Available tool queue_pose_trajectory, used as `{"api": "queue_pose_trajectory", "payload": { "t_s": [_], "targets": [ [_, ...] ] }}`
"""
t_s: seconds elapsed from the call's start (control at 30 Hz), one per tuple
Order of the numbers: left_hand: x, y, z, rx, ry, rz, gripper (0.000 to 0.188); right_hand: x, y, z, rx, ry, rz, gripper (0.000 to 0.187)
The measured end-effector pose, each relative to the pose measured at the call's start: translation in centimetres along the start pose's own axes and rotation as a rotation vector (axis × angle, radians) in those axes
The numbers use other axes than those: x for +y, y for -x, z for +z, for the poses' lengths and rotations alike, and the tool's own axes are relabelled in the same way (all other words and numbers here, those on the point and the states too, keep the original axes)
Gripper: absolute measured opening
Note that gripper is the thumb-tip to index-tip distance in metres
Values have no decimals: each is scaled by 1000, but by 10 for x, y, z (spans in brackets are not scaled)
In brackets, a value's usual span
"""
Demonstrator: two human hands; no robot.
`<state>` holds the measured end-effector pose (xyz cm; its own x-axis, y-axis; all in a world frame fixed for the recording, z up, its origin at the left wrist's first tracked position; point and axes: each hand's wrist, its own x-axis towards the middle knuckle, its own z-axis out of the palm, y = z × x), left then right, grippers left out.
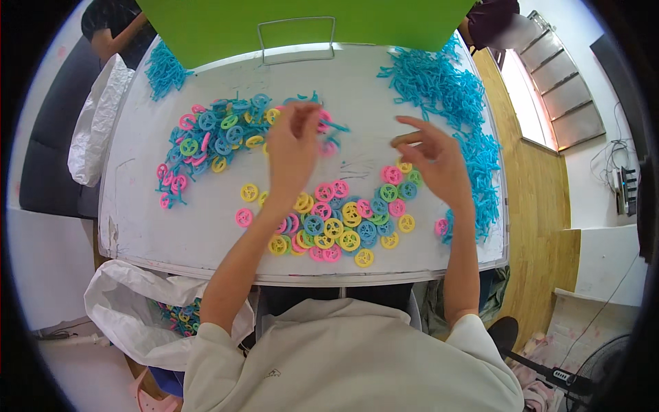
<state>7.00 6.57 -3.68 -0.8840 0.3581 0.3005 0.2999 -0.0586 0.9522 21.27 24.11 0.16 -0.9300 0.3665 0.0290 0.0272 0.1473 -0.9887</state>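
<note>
My left hand [294, 141] is over the upper middle of the white table, its fingers curled in. A small pink plastic wheel [325, 121] shows at its fingertips, with a thin blue plastic stick [338, 126] pointing out to the right. My right hand [434, 161] hovers to the right, thumb and fingers apart, with nothing visible between them. Below and between my hands lie loose wheels [333, 228] in pink, yellow, green and blue. Left of my left hand is a pile of wheels joined with blue sticks [223, 141].
Loose blue sticks [439, 82] are heaped along the table's right side. More sticks [165, 72] lie at the far left. A green panel [206, 31] with a wire handle [297, 41] stands at the back. A white sack [120, 309] of assembled pieces sits below the front-left edge.
</note>
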Motion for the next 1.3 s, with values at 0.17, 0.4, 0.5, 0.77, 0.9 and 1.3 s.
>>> {"api": "queue_pose_trajectory", "payload": {
  "t_s": [0.17, 0.4, 0.5, 0.77, 0.9, 1.3],
  "targets": [
    [5, -12, -13, 159, -552, 391, 18, -5, 9, -21, -53, 738, -80, 22],
    [2, 12, 9, -211, -460, 381, 21, 18, 4, -11, -128, 896, -294, 17],
    [14, 24, 21, -451, -233, 144, 24, 14, 0, -14, -161, 679, -51, 15],
    [37, 31, 26, -596, 23, 44, 32, 9, 3, -10, -314, 58, 207, 23],
    [44, 29, 24, -531, 41, 43, 28, 3, 3, -5, -440, -96, 283, 29],
    [95, 111, -48, -29, -255, 35, 26, -8, 22, 40, -516, 122, 189, 24]
  ]
}}
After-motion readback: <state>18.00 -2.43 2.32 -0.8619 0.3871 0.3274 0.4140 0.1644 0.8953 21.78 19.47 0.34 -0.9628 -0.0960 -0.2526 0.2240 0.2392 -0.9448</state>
